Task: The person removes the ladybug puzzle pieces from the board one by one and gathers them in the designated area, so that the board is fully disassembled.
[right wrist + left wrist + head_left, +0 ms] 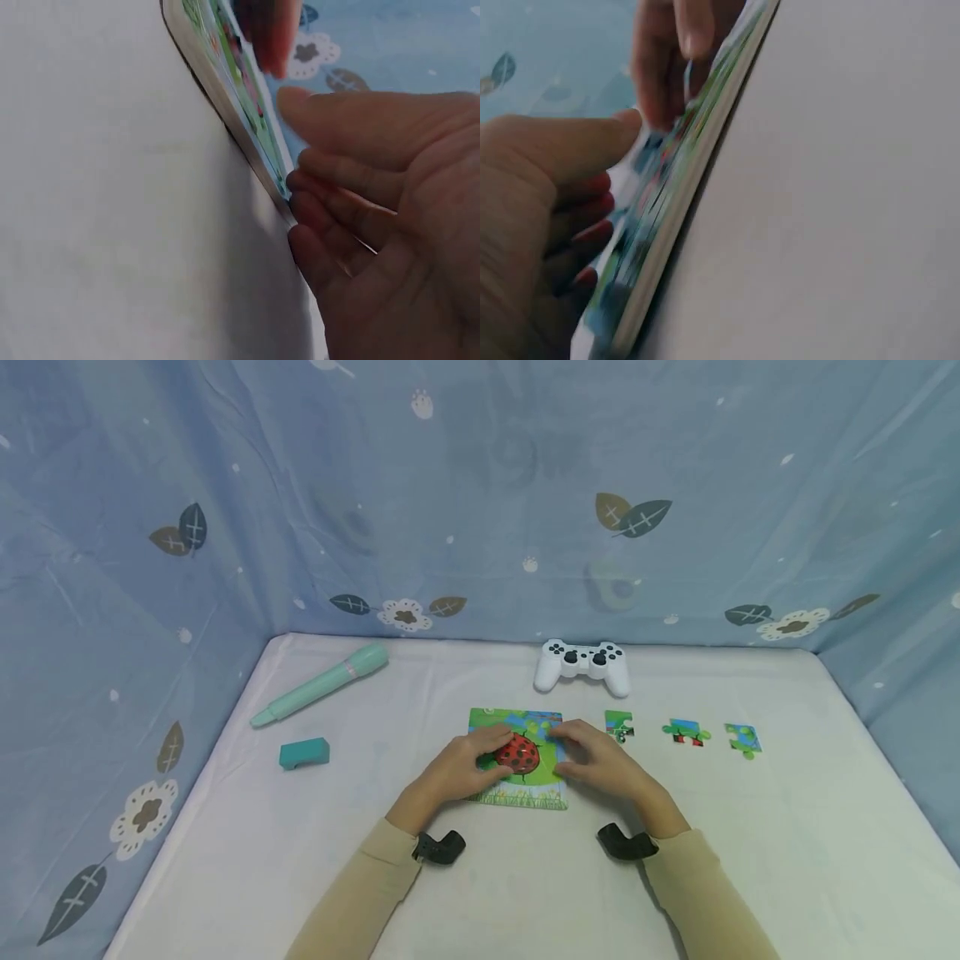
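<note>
puzzle board [525, 796] is lying flat on the table [525, 893], between both hands; longer axis unclear, nearly square. left hand [467, 764] is reaching over its left part, thumb and fingers parted. right hand [603, 762] is flanking its right edge, thumb and fingers apart, gripping nothing visible. key relation: three loose pieces [685, 727] are lying in a row rightward of the board, right hand being nearer.

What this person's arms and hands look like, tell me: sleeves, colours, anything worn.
The left sleeve and right sleeve are long and plain beige. The left wrist attachment and right wrist attachment are black and curved. The left hand and right hand are ungloved.
</note>
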`<state>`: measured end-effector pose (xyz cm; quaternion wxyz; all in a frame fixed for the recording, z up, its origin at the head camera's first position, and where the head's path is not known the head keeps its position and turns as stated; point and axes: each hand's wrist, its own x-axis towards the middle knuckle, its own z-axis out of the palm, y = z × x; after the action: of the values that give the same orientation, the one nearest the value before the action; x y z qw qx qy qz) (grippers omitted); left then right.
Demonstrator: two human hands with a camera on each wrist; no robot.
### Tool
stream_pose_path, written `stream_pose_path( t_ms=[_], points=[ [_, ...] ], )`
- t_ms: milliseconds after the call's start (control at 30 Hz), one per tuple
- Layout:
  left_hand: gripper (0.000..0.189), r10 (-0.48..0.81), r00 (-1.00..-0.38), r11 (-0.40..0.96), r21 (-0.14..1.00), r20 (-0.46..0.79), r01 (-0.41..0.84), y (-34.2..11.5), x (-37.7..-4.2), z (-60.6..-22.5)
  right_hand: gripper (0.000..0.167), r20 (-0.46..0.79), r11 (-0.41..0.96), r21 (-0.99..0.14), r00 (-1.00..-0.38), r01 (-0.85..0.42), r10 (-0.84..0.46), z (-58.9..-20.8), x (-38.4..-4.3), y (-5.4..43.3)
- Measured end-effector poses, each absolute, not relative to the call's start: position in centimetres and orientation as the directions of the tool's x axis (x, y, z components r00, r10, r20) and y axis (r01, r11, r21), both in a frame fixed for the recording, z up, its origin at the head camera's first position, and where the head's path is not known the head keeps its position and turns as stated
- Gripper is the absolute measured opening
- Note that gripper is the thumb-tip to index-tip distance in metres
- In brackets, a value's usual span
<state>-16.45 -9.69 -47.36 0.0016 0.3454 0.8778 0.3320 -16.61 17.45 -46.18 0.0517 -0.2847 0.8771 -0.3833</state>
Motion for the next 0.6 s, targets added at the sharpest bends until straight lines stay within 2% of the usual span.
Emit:
stream_pose_path(
  t_ms=[100, 300, 600],
  points=[
    [0.059, 0.643, -0.745, 0.553, 0.565, 0.178, 0.612, -9.18, -16.40, -47.40, 0.047, 0.130, 0.556, -0.676, -0.821, -0.483, -0.556, -46.35, -16.77, 17.43],
    [0.058, 0.643, -0.752, 0.589, 0.534, 0.146, 0.607, -9.08, -16.52, -47.57, 0.044, 0.106, 0.568, -0.663, -0.813, -0.487, -0.573, -46.30, -16.85, 17.28],
    [0.059, 0.651, -0.749, 0.581, 0.554, 0.124, 0.596, -9.15, -16.37, -47.68, 0.041, 0.070, 0.563, -0.715, -0.843, -0.415, -0.533, -46.49, -16.60, 16.83]
  ],
)
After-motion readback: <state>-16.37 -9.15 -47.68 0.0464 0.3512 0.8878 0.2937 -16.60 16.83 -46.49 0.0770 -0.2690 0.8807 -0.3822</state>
